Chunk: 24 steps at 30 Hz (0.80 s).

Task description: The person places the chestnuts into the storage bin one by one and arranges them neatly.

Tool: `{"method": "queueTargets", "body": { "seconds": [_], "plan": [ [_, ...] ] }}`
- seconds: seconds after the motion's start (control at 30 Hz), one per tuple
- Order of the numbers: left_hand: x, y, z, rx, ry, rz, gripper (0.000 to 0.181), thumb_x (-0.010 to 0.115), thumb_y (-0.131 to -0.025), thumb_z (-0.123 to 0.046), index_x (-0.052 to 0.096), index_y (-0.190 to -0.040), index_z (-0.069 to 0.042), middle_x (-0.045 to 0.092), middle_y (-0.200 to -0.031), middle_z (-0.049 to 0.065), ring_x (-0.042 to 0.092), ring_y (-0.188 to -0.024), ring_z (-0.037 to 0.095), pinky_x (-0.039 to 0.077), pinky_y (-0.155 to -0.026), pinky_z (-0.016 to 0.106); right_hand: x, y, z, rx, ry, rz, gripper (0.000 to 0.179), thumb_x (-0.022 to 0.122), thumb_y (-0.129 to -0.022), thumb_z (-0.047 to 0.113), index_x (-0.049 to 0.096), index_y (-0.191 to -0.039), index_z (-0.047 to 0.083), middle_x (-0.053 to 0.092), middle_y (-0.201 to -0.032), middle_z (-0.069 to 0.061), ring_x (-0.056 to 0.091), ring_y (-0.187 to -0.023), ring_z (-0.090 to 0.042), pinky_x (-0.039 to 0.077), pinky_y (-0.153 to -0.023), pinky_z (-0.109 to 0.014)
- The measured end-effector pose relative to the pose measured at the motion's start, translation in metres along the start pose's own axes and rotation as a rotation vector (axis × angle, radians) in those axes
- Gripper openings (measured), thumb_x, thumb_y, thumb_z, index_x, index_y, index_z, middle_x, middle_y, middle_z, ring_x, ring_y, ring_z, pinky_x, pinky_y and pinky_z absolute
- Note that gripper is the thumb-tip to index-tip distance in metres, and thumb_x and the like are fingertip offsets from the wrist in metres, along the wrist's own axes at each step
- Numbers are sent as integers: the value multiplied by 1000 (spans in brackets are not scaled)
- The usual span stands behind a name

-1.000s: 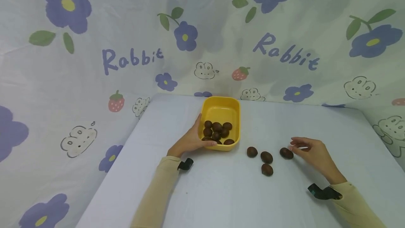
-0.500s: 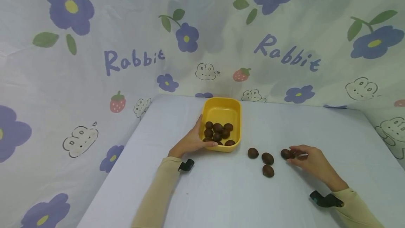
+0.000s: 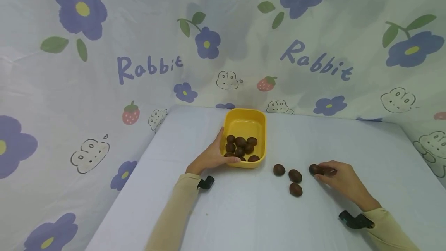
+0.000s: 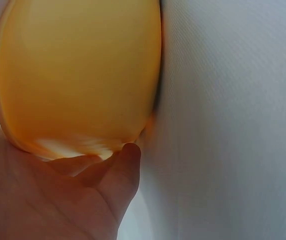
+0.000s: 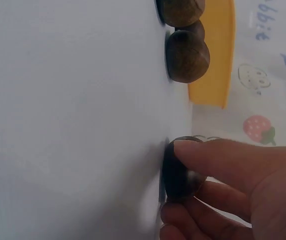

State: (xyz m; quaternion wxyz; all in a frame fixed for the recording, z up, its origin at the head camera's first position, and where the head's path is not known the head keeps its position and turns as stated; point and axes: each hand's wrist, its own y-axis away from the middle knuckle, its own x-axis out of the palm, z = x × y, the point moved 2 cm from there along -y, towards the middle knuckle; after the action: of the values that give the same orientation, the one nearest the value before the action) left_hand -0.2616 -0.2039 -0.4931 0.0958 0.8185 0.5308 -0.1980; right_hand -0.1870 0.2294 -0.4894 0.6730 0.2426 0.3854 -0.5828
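Note:
A yellow plastic box (image 3: 244, 129) stands at the back middle of the table, with several brown chestnut-like nuts (image 3: 240, 141) gathered at its near end. My left hand (image 3: 209, 159) grips its near left corner; in the left wrist view the fingers (image 4: 129, 170) lie against the yellow wall. To the right, my right hand (image 3: 343, 179) pinches a brown nut (image 3: 314, 169) between thumb and fingers, partly covering it. That nut (image 5: 175, 170) still appears to touch the table in the right wrist view. Three loose nuts (image 3: 295, 176) lie between box and right hand.
A white cloth covers the table (image 3: 244, 212). Behind it hangs a patterned curtain (image 3: 146, 22) with purple flowers, rabbits and strawberries. Each wrist carries a small black camera (image 3: 206, 183).
My right hand has shifted its fingers around the rightmost nut and closed them on it. The left hand keeps its grip on the box, and the view has tilted slightly.

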Motion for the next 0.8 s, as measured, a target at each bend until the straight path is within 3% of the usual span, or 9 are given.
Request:
{"method": "queueTargets", "body": {
  "seconds": [0.17,0.27,0.4,0.5,0.6,0.67,0.8],
  "plan": [
    [1,-1,0,30,26,16,125,93,-77,-31,3,-164,-42,27,-170,1,36,-152,21,28,-128,55,-1,-2,1,23,23,11,40,87,-82,19,75,-112,-5,78,-105,-21,74,-89,-29,56,-69,-20],
    [0,0,0,19,14,11,126,93,-77,-32,2,-164,-41,27,-170,1,36,-152,21,30,-127,55,-4,-4,2,37,3,18,45,87,-84,25,75,-114,-5,78,-108,-23,76,-90,-30,55,-67,-19],
    [0,-1,-2,60,46,20,124,93,-77,-29,5,-162,-46,30,-168,5,38,-152,25,28,-128,56,-11,-8,7,44,-38,3,46,85,-86,31,75,-116,-3,78,-110,-22,77,-89,-26,56,-67,-18],
    [-1,0,-2,66,50,18,122,93,-76,-31,6,-160,-50,30,-168,6,37,-152,25,26,-129,56,-17,-13,14,18,-66,-15,42,84,-88,29,76,-117,0,78,-110,-20,78,-84,-18,57,-69,-18],
    [-2,2,-2,12,8,2,128,94,-74,-38,2,-163,-45,26,-171,4,33,-154,24,25,-129,57,-23,-19,23,-23,-102,-34,38,84,-88,26,77,-117,1,78,-112,-19,75,-84,-5,59,-71,-17],
    [-2,2,-2,10,0,2,128,94,-74,-39,1,-163,-44,25,-171,4,33,-154,23,25,-129,57,-25,-24,27,-40,-127,-38,38,84,-88,26,77,-117,1,78,-114,-19,71,-88,4,59,-73,-15],
    [-1,-1,-1,74,37,16,125,94,-75,-33,4,-161,-48,30,-168,7,38,-150,25,28,-128,57,-25,-34,37,-58,-170,-33,39,85,-87,26,77,-117,1,77,-116,-18,62,-94,15,59,-77,-13]
  ]
}}
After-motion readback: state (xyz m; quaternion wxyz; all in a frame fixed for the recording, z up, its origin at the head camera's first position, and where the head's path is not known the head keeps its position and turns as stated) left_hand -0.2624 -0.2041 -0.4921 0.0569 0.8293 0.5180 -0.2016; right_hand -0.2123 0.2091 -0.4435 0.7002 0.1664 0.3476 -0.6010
